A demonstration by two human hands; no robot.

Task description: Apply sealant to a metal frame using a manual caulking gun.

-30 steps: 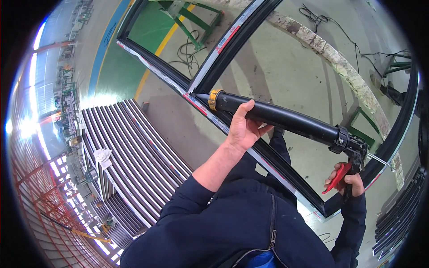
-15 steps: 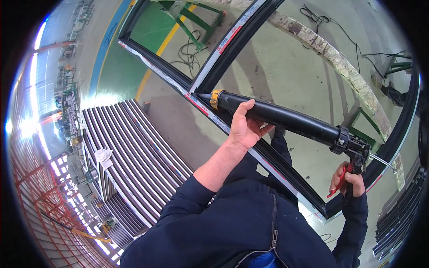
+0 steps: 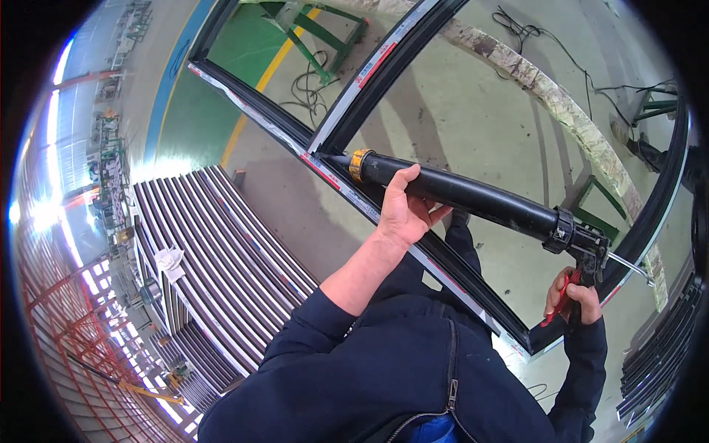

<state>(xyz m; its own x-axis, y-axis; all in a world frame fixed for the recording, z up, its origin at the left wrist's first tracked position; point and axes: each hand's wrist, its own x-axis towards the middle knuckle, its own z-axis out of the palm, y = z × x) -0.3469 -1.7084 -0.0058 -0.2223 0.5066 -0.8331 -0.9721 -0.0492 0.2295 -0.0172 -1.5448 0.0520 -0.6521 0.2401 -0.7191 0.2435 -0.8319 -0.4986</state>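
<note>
A long black caulking gun [image 3: 480, 199] with a yellow collar near its nozzle lies across a large black window frame [image 3: 273, 125]. My left hand [image 3: 405, 208] wraps the barrel from below, close to the nozzle end. My right hand [image 3: 574, 301] grips the gun's red trigger handle at the rear. The nozzle tip touches the frame's near rail where a crossbar meets it. Both my sleeves are dark blue.
A stack of long dark metal profiles [image 3: 214, 258] lies at the left, with a white rag [image 3: 170, 260] on it. Green stands [image 3: 325, 37] and cables sit on the floor beyond the frame. More dark profiles [image 3: 657, 362] lie at the lower right.
The nozzle and my left hand have slid slightly along the frame rail. My right hand has squeezed the red trigger closer to the handle.
</note>
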